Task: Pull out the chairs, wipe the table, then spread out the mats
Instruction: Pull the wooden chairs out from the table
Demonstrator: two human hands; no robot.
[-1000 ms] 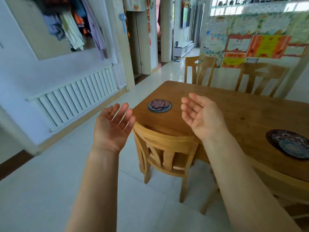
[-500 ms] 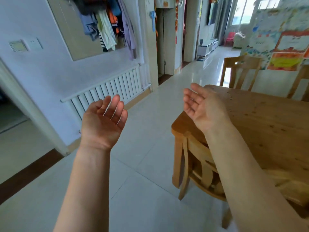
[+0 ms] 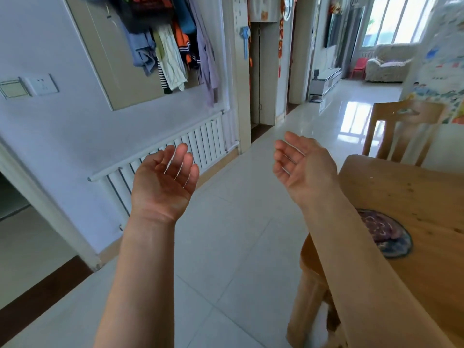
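Wooden table (image 3: 421, 194) at right; round patterned mat (image 3: 388, 234) lying on it.

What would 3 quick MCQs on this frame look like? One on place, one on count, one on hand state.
1. Where does the round mat lie?
A. on the floor
B. on the wooden table
C. on the radiator

2. How many mats show?
A. one
B. two
C. three

3. What are the hands doing?
A. gripping a cloth
B. pulling the chair
C. held open, palms up, holding nothing

Key: 1 B, the mat sits flat on the tabletop beside the right forearm. 2 A, only one mat is in view. 3 C, the left hand and right hand hang in the air with relaxed fingers, touching nothing.
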